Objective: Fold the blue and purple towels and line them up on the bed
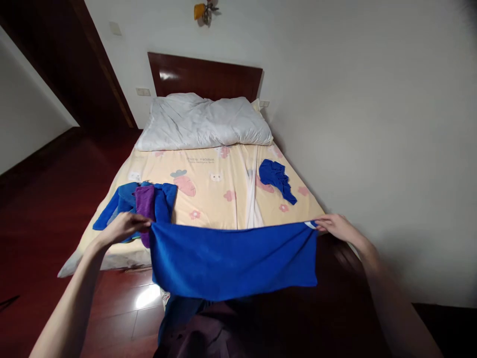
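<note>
A blue towel (233, 258) hangs stretched out in the air between my two hands, in front of the bed's near edge. My left hand (124, 227) pinches its upper left corner. At the upper right corner, beside a small white tag or band, my right hand (333, 226) is closed on the cloth. Just beyond my left hand lies a pile of blue cloths (166, 199) with a purple cloth (145, 206) on top. A crumpled blue cloth (276, 176) rests on the right side of the bed.
The bed (208, 201) has a cream sheet with carrot and flower prints. A folded pale quilt (208, 122) lies against the dark wooden headboard (204, 74). A white wall (372, 124) runs along the right. Dark red floor (40, 209) shows on the left.
</note>
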The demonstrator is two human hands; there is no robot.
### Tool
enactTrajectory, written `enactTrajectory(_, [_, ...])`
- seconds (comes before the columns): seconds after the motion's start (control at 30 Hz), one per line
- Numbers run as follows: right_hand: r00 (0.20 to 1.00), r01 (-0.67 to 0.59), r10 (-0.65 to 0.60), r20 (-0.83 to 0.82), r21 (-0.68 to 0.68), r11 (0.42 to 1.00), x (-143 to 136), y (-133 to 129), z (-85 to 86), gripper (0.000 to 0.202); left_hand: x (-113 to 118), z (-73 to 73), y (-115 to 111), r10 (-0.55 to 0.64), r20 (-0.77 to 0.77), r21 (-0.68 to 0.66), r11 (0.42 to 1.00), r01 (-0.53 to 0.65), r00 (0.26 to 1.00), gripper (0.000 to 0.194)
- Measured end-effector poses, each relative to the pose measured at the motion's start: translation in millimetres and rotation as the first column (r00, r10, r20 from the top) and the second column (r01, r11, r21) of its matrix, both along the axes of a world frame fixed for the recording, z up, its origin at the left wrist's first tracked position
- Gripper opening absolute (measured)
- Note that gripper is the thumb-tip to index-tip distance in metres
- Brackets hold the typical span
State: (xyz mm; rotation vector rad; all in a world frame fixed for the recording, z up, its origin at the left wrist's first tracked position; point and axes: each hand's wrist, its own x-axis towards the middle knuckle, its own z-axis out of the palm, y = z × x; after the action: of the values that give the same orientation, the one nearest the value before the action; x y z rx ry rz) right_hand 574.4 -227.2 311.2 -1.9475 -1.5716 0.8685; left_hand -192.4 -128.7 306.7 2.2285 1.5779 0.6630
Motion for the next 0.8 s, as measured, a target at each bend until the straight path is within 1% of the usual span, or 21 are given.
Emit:
enactTrajectory(0.03, [0.999,0.009,-0.010,0.034,0.021,1.000,3.2,23.5,-0.1,0.028,9.8,7.0,21.1,-0.125,0.005,-0.146,0.981,0.124,0.992,0.066])
enactTrajectory(0.07, [0.996,0.013,-0.018,0.082,0.056,0.998,6.5,47.5,1.7,0.026,19.3,16.1,41.8,-0.113,0.018,-0.176,0.978,0.114,0.993,0.061])
enactTrajectory(0.1, [0.991,0.021,-0.033,0.132,0.092,0.996,9.8,71.0,5.4,0.024,28.4,27.1,61.3,-0.053,0.019,-0.169,0.984,0.055,0.998,0.054])
enactTrajectory(0.13, [0.982,0.047,-0.074,0.176,0.153,0.987,13.0,93.1,10.6,0.023,36.8,39.5,78.8,0.024,0.026,-0.145,0.989,-0.020,0.999,0.049])
enactTrajectory(0.17, [0.971,0.069,-0.118,0.208,0.227,0.971,15.9,113.0,17.0,0.023,44.6,52.7,93.8,0.092,0.042,-0.106,0.991,-0.088,0.995,0.047])
enactTrajectory(0.2, [0.958,0.090,-0.169,0.230,0.316,0.944,18.1,130.2,23.7,0.023,51.5,65.9,105.5,0.135,0.069,-0.051,0.990,-0.131,0.989,0.047])
enactTrajectory(0.23, [0.948,0.100,-0.212,0.239,0.410,0.907,19.6,144.2,30.2,0.024,57.5,78.3,113.9,0.173,0.100,0.020,0.984,-0.175,0.980,0.050])
enactTrajectory(0.3, [0.932,0.108,-0.287,0.224,0.582,0.806,19.7,162.5,39.1,0.027,67.1,97.7,120.8,0.202,0.157,0.196,0.953,-0.231,0.967,0.059])
enactTrajectory(0.33, [0.925,0.111,-0.316,0.209,0.647,0.754,18.2,167.2,40.6,0.030,70.8,103.6,120.0,0.201,0.172,0.287,0.926,-0.245,0.964,0.063])
enactTrajectory(0.37, [0.918,0.118,-0.345,0.194,0.699,0.706,15.7,169.4,39.5,0.032,73.8,106.4,117.3,0.194,0.181,0.370,0.895,-0.250,0.964,0.065])
enactTrajectory(0.4, [0.910,0.127,-0.374,0.179,0.737,0.663,12.6,169.7,35.8,0.034,76.1,105.8,113.2,0.183,0.183,0.439,0.864,-0.247,0.966,0.065])
enactTrajectory(0.43, [0.903,0.134,-0.395,0.168,0.763,0.632,9.0,168.7,29.4,0.036,77.8,101.9,108.4,0.173,0.183,0.493,0.835,-0.243,0.968,0.064])
enactTrajectory(0.47, [0.899,0.134,-0.405,0.165,0.777,0.615,5.3,166.8,20.6,0.038,78.8,94.6,103.6,0.165,0.183,0.528,0.815,-0.238,0.969,0.061])
enactTrajectory(0.5, [0.900,0.131,-0.404,0.167,0.779,0.614,1.7,164.6,9.4,0.039,79.0,84.0,99.1,0.162,0.188,0.544,0.804,-0.240,0.969,0.058])
enactTrajectory(0.53, [0.903,0.126,-0.394,0.171,0.770,0.625,-1.6,162.5,-3.8,0.040,78.5,70.6,95.3,0.162,0.191,0.542,0.805,-0.241,0.968,0.055])
enactTrajectory(0.6, [0.918,0.117,-0.352,0.181,0.725,0.679,-7.1,159.3,-34.9,0.042,75.1,36.6,89.8,0.153,0.186,0.498,0.837,-0.227,0.971,0.047])
enactTrajectory(0.7, [0.937,0.138,-0.303,0.172,0.615,0.776,-14.9,157.2,-86.9,0.042,65.6,-23.8,83.8,0.123,0.150,0.394,0.903,-0.173,0.981,0.038])
enactTrajectory(0.8, [0.959,0.158,-0.251,0.134,0.484,0.861,-24.6,155.2,-135.5,0.040,55.8,-83.3,73.9,0.101,0.043,0.217,0.970,-0.108,0.994,0.034])
